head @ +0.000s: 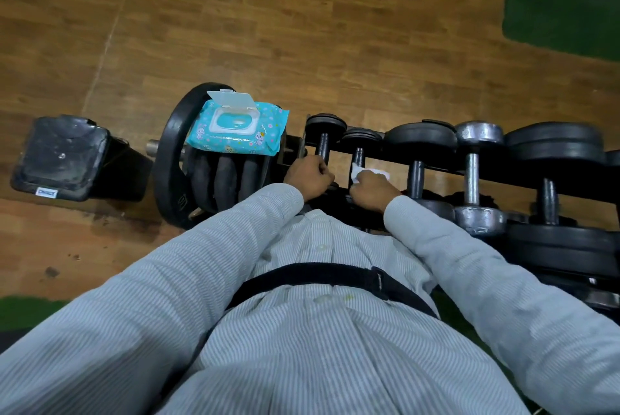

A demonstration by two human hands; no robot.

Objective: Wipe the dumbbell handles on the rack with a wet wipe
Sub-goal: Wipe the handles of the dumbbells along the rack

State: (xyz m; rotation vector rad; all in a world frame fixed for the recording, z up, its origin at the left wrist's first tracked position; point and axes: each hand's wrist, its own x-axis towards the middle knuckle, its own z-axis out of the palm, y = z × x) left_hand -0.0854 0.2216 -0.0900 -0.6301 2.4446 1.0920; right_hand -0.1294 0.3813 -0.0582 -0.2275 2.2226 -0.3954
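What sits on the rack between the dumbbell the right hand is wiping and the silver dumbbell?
In the head view, one black dumbbell sits between the wiped dumbbell, under the right hand, and the silver dumbbell.

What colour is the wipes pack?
Turquoise wipes pack with cartoon prints, white lid open; head view.

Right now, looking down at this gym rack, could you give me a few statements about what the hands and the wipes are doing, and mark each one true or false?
1. The right hand holds a white wet wipe against a dumbbell handle. True.
2. The left hand lies flat on the floor. False: it grips the leftmost dumbbell handle.
3. The wipes pack has its lid shut. False: the lid stands open.
4. The wipes pack rests on weight plates. True.
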